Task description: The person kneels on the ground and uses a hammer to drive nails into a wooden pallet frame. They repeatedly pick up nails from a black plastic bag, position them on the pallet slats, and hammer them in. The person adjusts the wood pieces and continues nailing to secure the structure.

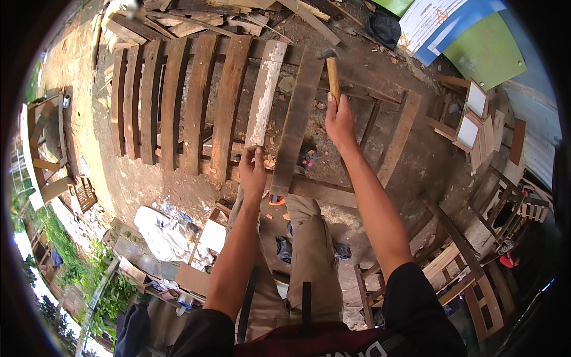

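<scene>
While the right hand [341, 123] grips a hammer [333, 77] at one o'clock, the left hand [252, 174] seemingly pinches a pale slat [266, 92] at twelve; brown slats [199, 104] span the frame [399, 137] at ten, not yet two.

gaps between slats [199, 101], dark plank [300, 119] beside left hand [253, 174]

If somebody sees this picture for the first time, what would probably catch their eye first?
Probably the slatted wooden frame across the upper middle, where one white-flaked slat stands out beside brown slats; the left hand is at its near end. Next may come the hammer in the right hand, right of centre. The green panel at upper right is also striking.
</scene>
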### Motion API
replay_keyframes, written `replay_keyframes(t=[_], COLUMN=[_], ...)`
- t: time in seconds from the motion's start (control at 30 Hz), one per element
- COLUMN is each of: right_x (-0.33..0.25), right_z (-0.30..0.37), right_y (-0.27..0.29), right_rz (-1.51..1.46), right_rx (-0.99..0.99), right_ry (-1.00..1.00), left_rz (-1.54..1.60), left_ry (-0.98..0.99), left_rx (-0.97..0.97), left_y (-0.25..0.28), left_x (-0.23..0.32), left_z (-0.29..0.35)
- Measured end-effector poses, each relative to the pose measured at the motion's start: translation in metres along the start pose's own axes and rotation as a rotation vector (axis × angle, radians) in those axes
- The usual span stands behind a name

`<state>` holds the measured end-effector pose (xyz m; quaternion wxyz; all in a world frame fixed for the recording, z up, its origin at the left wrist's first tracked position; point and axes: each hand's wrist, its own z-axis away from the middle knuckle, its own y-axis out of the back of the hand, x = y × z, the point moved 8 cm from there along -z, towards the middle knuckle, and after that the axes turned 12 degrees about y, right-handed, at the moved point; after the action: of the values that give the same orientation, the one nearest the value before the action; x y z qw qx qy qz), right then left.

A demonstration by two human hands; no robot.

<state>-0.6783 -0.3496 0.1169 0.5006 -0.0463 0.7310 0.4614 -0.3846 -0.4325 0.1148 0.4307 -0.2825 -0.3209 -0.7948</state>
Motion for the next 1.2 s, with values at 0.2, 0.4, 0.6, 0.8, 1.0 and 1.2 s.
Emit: replay_keyframes(t=[0.2,0.4,0.6,0.8,1.0,1.2], right_x=[-0.007,-0.020,-0.020,-0.011,0.021,-0.039], right_z=[0.022,0.025,0.032,0.033,0.063,0.108], right_y=[-0.008,-0.040,-0.056,-0.040,-0.002,0.002], right_rz=[-0.946,-1.001,-1.027,-0.902,-0.312,-0.145], right_rx=[0.389,0.310,0.292,0.176,0.212,0.077], right_ry=[-0.694,-0.844,-0.848,-0.798,-0.590,-0.352], left_rz=[-0.125,-0.309,-0.212,-0.163,-0.218,0.135], left_ry=[-0.011,-0.013,-0.051,-0.027,-0.038,0.089], left_rx=[-0.212,-0.272,-0.242,-0.261,-0.262,-0.333], left_y=[-0.006,-0.049,-0.053,-0.051,-0.044,-0.043], left_x=[-0.001,-0.009,-0.020,-0.021,0.025,0.042], left_z=[-0.009,0.006,0.000,-0.001,-0.003,-0.052])
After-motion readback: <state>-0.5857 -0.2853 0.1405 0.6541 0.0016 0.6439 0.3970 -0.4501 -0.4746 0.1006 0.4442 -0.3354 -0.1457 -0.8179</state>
